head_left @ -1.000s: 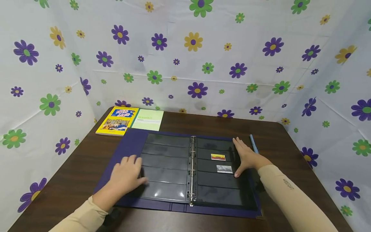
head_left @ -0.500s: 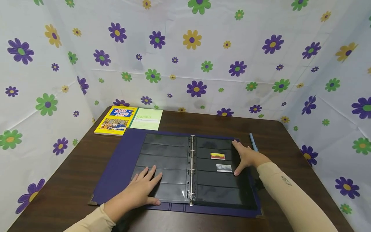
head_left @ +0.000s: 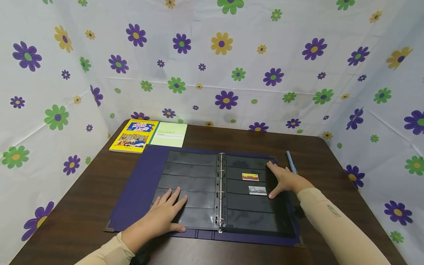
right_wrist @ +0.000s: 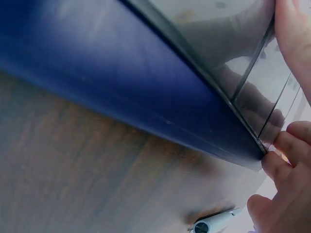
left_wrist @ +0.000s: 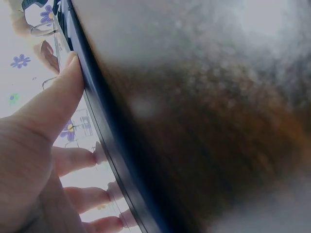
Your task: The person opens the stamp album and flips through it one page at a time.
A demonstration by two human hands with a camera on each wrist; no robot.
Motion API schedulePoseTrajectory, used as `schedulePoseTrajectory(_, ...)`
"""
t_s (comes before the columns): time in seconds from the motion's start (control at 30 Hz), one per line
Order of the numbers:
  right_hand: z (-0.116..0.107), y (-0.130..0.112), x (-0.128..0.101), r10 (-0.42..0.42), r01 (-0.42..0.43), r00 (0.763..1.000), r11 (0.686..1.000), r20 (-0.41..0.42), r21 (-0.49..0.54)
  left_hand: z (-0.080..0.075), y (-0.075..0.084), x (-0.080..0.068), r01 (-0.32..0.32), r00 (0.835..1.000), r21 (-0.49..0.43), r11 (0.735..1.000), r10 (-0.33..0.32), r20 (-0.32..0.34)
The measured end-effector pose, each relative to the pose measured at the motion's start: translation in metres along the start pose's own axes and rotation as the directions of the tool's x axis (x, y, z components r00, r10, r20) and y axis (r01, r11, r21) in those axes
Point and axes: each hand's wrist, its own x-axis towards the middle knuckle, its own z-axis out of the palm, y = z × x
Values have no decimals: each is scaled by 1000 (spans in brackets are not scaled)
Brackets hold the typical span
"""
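Note:
An open purple ring binder (head_left: 139,191) lies flat on the table, its black pocket pages (head_left: 190,184) spread either side of the metal rings (head_left: 221,191). My left hand (head_left: 165,213) rests flat on the lower left page with fingers spread and straight. In the left wrist view the left hand (left_wrist: 43,145) has its thumb along the binder's edge (left_wrist: 112,145). My right hand (head_left: 285,180) lies on the outer edge of the right page, beside a red-yellow stamp (head_left: 250,177) and a grey stamp (head_left: 257,190). In the right wrist view the right hand (right_wrist: 286,160) touches the page edge over the cover (right_wrist: 121,73).
A blue pen (head_left: 291,162) lies just right of the binder, seen also as the pen (right_wrist: 214,224) in the right wrist view. A yellow book (head_left: 134,136) and a green booklet (head_left: 169,134) sit at the back left. The brown table (head_left: 82,191) is walled by a flowered cloth (head_left: 225,66).
My left hand slid from the left cover's edge rightward and nearer, onto the lower left page, and has since stayed there. The right hand has barely moved.

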Motion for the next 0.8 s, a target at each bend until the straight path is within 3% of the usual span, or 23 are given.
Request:
schedulePoseTrajectory(0.23,-1,4,17,-38,26,997,985,-65,-172,2,-3,-1,5,1000,-15,1000,-5,-4)
schedulePoseTrajectory(0.5,-1,13,19,-25,24,1000,990,-4,-140,4,-3,1,-33,999,-12,999,33,-17)
schedulePoseTrajectory(0.67,-2,9,19,-38,31,998,988,-46,-153,3,-3,0,-15,1000,-16,1000,15,-13)
schedulePoseTrajectory(0.8,-2,7,12,-38,31,994,997,-103,-70,2,-4,0,-2,1000,-11,1000,2,1)
